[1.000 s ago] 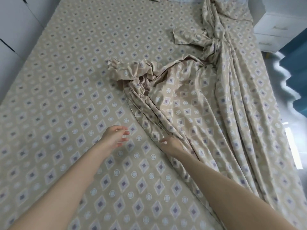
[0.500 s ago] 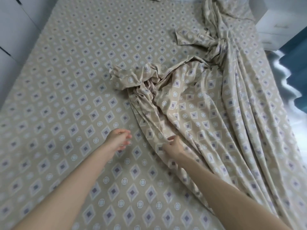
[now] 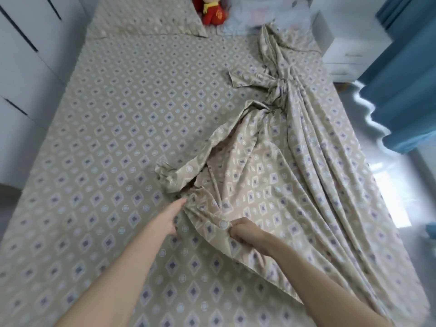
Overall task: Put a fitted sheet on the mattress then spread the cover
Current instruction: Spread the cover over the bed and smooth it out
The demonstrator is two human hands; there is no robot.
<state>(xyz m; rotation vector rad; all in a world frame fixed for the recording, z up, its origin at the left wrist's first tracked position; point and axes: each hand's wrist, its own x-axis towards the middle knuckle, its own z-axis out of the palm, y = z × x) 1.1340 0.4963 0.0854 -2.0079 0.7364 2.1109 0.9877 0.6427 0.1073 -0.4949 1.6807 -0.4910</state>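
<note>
The top edge crops the red doll (image 3: 213, 13); pale bedding (image 3: 250, 16) beside it is blurred.

Pinches a fold of the cover (image 3: 283, 185) in the right hand (image 3: 243, 232), fingers curled into the cloth. Holds the left hand (image 3: 168, 218) just beside it, fingers straight, tips at the cover's gathered edge; touching or not, hard to tell. Beneath both hands, the fitted sheet (image 3: 106, 161), lying flat, same diamond print. Ahead and right of the right hand, cover bunched in long folds. Far beyond the left hand, a pillow (image 3: 146, 20) and a red plush toy (image 3: 212, 10).
</note>
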